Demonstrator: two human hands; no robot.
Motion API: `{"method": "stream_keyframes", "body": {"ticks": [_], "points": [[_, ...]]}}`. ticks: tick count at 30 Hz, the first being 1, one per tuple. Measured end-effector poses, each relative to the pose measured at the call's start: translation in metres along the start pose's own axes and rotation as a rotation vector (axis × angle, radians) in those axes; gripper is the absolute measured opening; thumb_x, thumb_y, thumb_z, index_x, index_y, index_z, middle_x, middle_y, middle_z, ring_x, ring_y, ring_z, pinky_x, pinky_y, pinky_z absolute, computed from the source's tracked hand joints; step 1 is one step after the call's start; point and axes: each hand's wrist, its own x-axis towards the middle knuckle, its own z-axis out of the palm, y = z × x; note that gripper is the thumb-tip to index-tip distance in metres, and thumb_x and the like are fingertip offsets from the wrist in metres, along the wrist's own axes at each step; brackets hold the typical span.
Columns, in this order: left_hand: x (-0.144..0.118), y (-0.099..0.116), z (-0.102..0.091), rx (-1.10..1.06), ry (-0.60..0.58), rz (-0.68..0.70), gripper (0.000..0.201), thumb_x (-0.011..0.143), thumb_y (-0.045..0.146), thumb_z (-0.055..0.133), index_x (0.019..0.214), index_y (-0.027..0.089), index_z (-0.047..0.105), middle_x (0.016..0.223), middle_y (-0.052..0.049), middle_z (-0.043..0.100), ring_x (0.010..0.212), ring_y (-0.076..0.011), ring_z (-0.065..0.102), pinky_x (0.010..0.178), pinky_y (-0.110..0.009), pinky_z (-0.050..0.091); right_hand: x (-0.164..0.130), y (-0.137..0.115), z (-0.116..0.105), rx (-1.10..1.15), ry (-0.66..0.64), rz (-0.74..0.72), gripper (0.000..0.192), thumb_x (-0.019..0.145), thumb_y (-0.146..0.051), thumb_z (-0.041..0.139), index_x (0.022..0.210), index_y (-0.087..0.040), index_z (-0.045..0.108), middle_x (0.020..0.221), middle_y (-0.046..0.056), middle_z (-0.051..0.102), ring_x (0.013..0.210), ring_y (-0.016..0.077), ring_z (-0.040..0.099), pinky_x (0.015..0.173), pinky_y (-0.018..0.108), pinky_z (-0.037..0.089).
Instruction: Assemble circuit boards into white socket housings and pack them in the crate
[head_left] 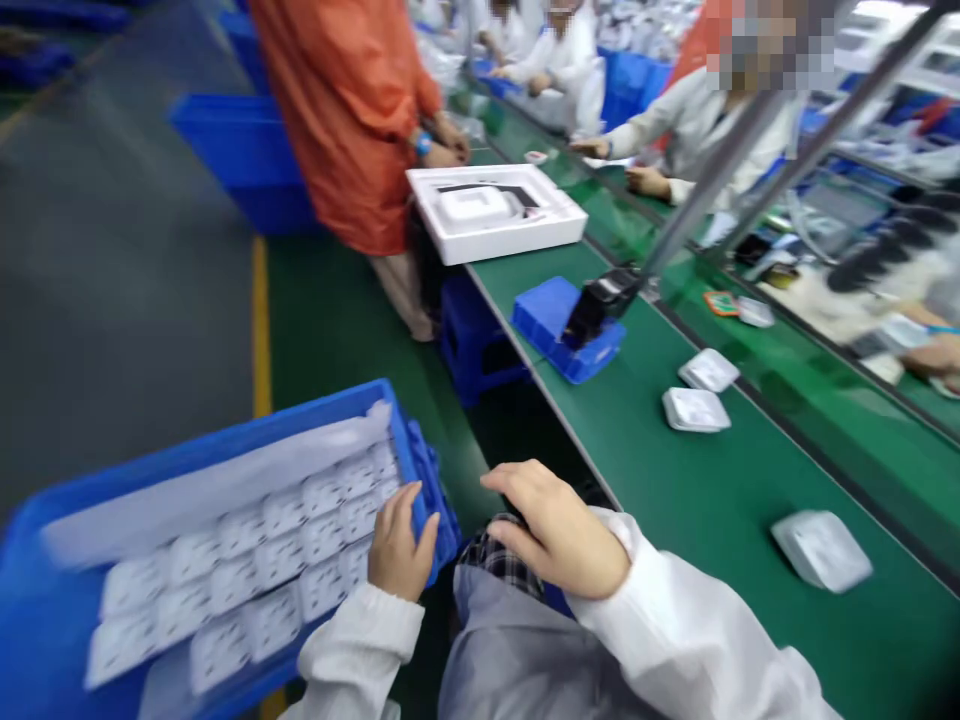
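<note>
My left hand (401, 545) is over the right edge of a large blue crate (217, 425), fingers apart, holding nothing. Rows of square white plastic pieces (281, 555) with small dark spots fill that crate, and a white sheet (217, 480) lies along its far side. Above my lap hovers my right hand (555, 530), its fingers stretched toward the crate with nothing in them. To the right, on a green bench (675, 500), a wrapped-looking white square piece (821, 550) lies nearest. Farther up sit two more white pieces (696, 410).
A small blue tray (544, 315) holds a black device (600, 305). Beyond it a white foam box (517, 235) overhangs the bench edge. A person in an orange garment (352, 120) stands beside it; workers in white sit opposite. A metal post (712, 170) rises from the bench.
</note>
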Motion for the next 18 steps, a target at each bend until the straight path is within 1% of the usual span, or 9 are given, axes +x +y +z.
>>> {"method": "stream_keyframes", "body": {"ticks": [2, 4, 7, 10, 12, 14, 16, 18], "points": [[0.022, 0.044, 0.014, -0.117, -0.037, 0.135, 0.039, 0.087, 0.033, 0.046, 0.121, 0.015, 0.05, 0.119, -0.014, 0.056, 0.115, -0.0258, 0.053, 0.1, -0.044, 0.043, -0.045, -0.003, -0.03, -0.052, 0.12, 0.112, 0.038, 0.091, -0.029, 0.051, 0.128, -0.024, 0.046, 0.124, 0.008, 0.056, 0.114, 0.0211, 0.051, 0.098, 0.037, 0.046], [0.041, 0.09, 0.025, -0.218, -0.103, 0.259, 0.04, 0.087, 0.031, 0.048, 0.124, 0.015, 0.047, 0.121, -0.014, 0.055, 0.115, -0.0244, 0.053, 0.098, -0.041, 0.046, -0.099, 0.005, -0.052, -0.154, 0.236, 0.261, 0.037, 0.092, -0.029, 0.049, 0.128, -0.025, 0.045, 0.124, 0.008, 0.056, 0.116, 0.0213, 0.052, 0.097, 0.038, 0.047], [0.069, 0.154, 0.044, -0.318, -0.232, 0.433, 0.047, 0.087, 0.032, 0.05, 0.13, 0.014, 0.043, 0.126, -0.015, 0.053, 0.118, -0.0248, 0.052, 0.096, -0.04, 0.047, -0.188, 0.029, -0.075, -0.352, 0.383, 0.509, 0.037, 0.092, -0.031, 0.046, 0.128, -0.024, 0.044, 0.124, 0.01, 0.057, 0.115, 0.0234, 0.054, 0.095, 0.041, 0.049], [0.101, 0.213, 0.075, -0.347, -0.378, 0.565, 0.061, 0.083, 0.035, 0.055, 0.136, 0.011, 0.036, 0.133, -0.018, 0.049, 0.125, -0.0279, 0.046, 0.101, -0.044, 0.043, -0.263, 0.054, -0.102, -0.504, 0.491, 0.741, 0.039, 0.091, -0.036, 0.046, 0.127, -0.02, 0.046, 0.121, 0.013, 0.059, 0.111, 0.0264, 0.057, 0.093, 0.045, 0.05], [0.122, 0.248, 0.103, -0.315, -0.476, 0.61, 0.076, 0.078, 0.036, 0.062, 0.141, 0.011, 0.028, 0.139, -0.019, 0.043, 0.13, -0.0301, 0.041, 0.106, -0.047, 0.037, -0.298, 0.064, -0.123, -0.573, 0.535, 0.852, 0.042, 0.089, -0.039, 0.048, 0.126, -0.019, 0.048, 0.12, 0.013, 0.059, 0.11, 0.0285, 0.058, 0.091, 0.047, 0.05], [0.14, 0.277, 0.13, -0.259, -0.55, 0.626, 0.09, 0.071, 0.035, 0.069, 0.144, 0.013, 0.022, 0.144, -0.02, 0.036, 0.134, -0.032, 0.035, 0.109, -0.048, 0.032, -0.318, 0.066, -0.14, -0.615, 0.574, 0.903, 0.043, 0.089, -0.04, 0.049, 0.127, -0.019, 0.048, 0.121, 0.014, 0.059, 0.111, 0.0295, 0.057, 0.091, 0.047, 0.05], [0.154, 0.3, 0.155, -0.196, -0.596, 0.645, 0.099, 0.065, 0.035, 0.074, 0.145, 0.012, 0.019, 0.147, -0.021, 0.031, 0.137, -0.0336, 0.03, 0.11, -0.048, 0.03, -0.331, 0.062, -0.147, -0.606, 0.594, 0.899, 0.042, 0.09, -0.037, 0.048, 0.128, -0.019, 0.047, 0.122, 0.013, 0.058, 0.113, 0.0287, 0.056, 0.093, 0.046, 0.049], [0.164, 0.313, 0.175, -0.129, -0.629, 0.666, 0.105, 0.062, 0.036, 0.076, 0.145, 0.009, 0.019, 0.147, -0.023, 0.03, 0.136, -0.0352, 0.03, 0.109, -0.047, 0.031, -0.343, 0.055, -0.141, -0.557, 0.585, 0.872, 0.04, 0.09, -0.035, 0.048, 0.127, -0.019, 0.047, 0.123, 0.013, 0.057, 0.114, 0.027, 0.055, 0.095, 0.046, 0.048]]}}
